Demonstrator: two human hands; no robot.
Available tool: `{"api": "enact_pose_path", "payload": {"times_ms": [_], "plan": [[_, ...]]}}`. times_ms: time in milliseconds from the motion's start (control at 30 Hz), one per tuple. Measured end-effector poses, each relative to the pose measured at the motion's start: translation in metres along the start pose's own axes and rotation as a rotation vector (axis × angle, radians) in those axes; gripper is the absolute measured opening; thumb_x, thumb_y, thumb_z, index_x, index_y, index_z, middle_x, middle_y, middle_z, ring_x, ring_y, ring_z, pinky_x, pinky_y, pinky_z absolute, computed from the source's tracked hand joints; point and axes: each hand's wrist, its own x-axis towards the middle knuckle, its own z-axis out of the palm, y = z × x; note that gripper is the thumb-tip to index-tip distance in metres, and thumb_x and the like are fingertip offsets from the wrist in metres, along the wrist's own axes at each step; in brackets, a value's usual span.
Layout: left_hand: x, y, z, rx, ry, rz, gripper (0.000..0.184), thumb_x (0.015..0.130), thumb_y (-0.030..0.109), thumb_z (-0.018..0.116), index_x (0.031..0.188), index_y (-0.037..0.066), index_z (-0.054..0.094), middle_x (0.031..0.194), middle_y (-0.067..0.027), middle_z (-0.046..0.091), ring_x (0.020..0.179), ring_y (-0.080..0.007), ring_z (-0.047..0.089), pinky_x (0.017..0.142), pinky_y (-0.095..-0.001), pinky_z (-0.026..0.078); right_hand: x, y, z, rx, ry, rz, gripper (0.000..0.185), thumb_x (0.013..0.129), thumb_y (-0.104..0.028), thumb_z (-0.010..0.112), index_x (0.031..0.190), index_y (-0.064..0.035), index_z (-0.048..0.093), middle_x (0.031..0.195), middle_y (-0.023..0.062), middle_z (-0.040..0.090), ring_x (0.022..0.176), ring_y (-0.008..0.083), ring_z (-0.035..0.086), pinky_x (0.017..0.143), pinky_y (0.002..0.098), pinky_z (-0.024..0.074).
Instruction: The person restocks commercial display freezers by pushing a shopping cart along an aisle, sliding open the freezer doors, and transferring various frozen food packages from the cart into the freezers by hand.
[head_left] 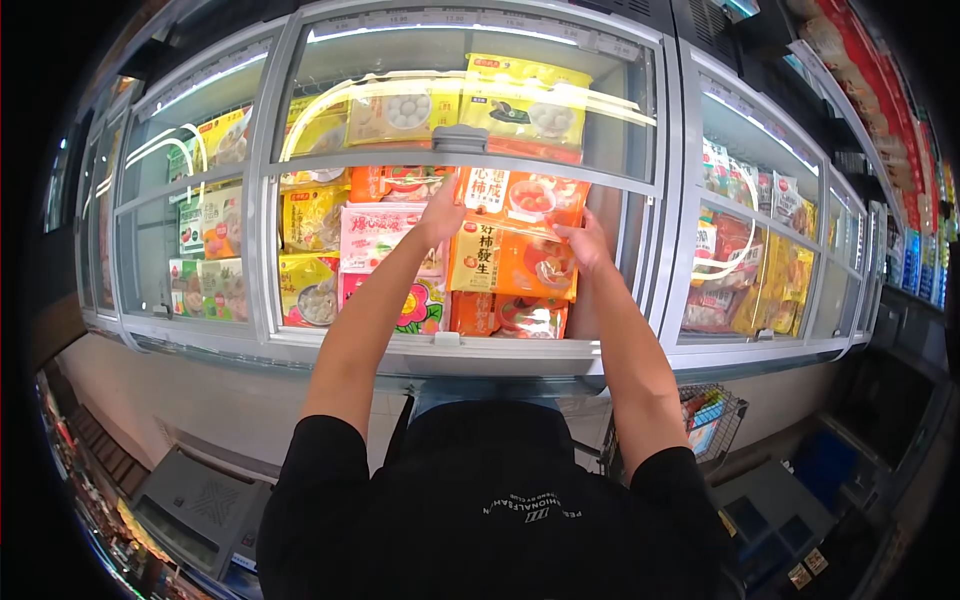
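Inside a chest freezer (pixel 470 352) with its sliding glass lid partly open, I hold an orange frozen-food bag (pixel 530 200) printed with a bowl of round dumplings. My left hand (pixel 442 215) grips its left edge. On the right edge, my right hand (pixel 586 243) is closed, thumb on the front. Another orange bag (pixel 540 265) with a yellow strip lies just below, partly covered by the held one. A pink bag (pixel 385 235) is beside my left forearm, and a pink flowered bag (pixel 425 305) is under it. An orange-red bag (pixel 520 318) lies nearest the freezer's front edge.
The glass lid (pixel 400 125) covers the back part, with yellow bags (pixel 525 100) behind it. Yellow bags (pixel 312 218) are stacked on the left. Neighbouring freezer sections hold more packages (pixel 220 225). A wire cart (pixel 725 420) stands by my right side.
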Motion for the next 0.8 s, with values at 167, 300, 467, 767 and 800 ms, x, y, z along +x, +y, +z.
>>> {"api": "enact_pose_path", "payload": {"times_ms": [167, 300, 467, 767, 800], "plan": [[0.04, -0.008, 0.008, -0.068, -0.051, -0.147, 0.072, 0.087, -0.002, 0.059, 0.154, 0.006, 0.033, 0.148, -0.0202, 0.049, 0.133, -0.0331, 0.052, 0.11, -0.0388, 0.042, 0.015, -0.02, 0.009, -0.094, 0.01, -0.081, 0.065, 0.083, -0.002, 0.075, 0.141, -0.0001, 0.044, 0.128, 0.0135, 0.064, 0.121, 0.0246, 0.061, 0.103, 0.0385, 0.0502], [0.036, -0.015, 0.011, -0.046, -0.051, -0.177, 0.072, 0.087, -0.002, 0.062, 0.153, 0.007, 0.034, 0.14, -0.0172, 0.057, 0.128, -0.0285, 0.057, 0.109, -0.037, 0.043, 0.049, 0.004, 0.0, -0.229, -0.116, -0.142, 0.067, 0.083, -0.004, 0.077, 0.139, 0.0003, 0.042, 0.13, 0.0141, 0.063, 0.12, 0.0247, 0.062, 0.102, 0.0377, 0.0502], [0.037, -0.016, 0.009, -0.143, -0.087, -0.258, 0.065, 0.087, -0.001, 0.064, 0.149, 0.006, 0.041, 0.135, -0.0138, 0.063, 0.125, -0.0234, 0.059, 0.106, -0.036, 0.045, 0.059, 0.013, 0.004, -0.299, 0.004, -0.06, 0.086, 0.081, -0.012, 0.081, 0.146, 0.0014, 0.026, 0.138, 0.0182, 0.056, 0.125, 0.0271, 0.058, 0.107, 0.0376, 0.046], [0.041, -0.051, 0.03, 0.054, -0.025, -0.159, 0.066, 0.087, 0.004, 0.068, 0.147, 0.005, 0.041, 0.135, -0.0209, 0.059, 0.128, -0.0345, 0.056, 0.106, -0.0412, 0.045, 0.081, 0.012, -0.015, -0.165, 0.015, -0.078, 0.085, 0.083, -0.003, 0.078, 0.145, -0.0009, 0.02, 0.135, 0.0211, 0.053, 0.128, 0.0308, 0.055, 0.109, 0.0398, 0.0459], [0.042, -0.053, 0.032, 0.094, -0.013, -0.115, 0.068, 0.086, 0.005, 0.068, 0.148, 0.005, 0.039, 0.138, -0.022, 0.057, 0.13, -0.036, 0.054, 0.107, -0.0422, 0.044, 0.077, 0.009, -0.016, -0.122, -0.002, -0.081, 0.086, 0.083, -0.002, 0.077, 0.146, -0.001, 0.02, 0.136, 0.0207, 0.053, 0.128, 0.0302, 0.054, 0.109, 0.0395, 0.0459]]}}
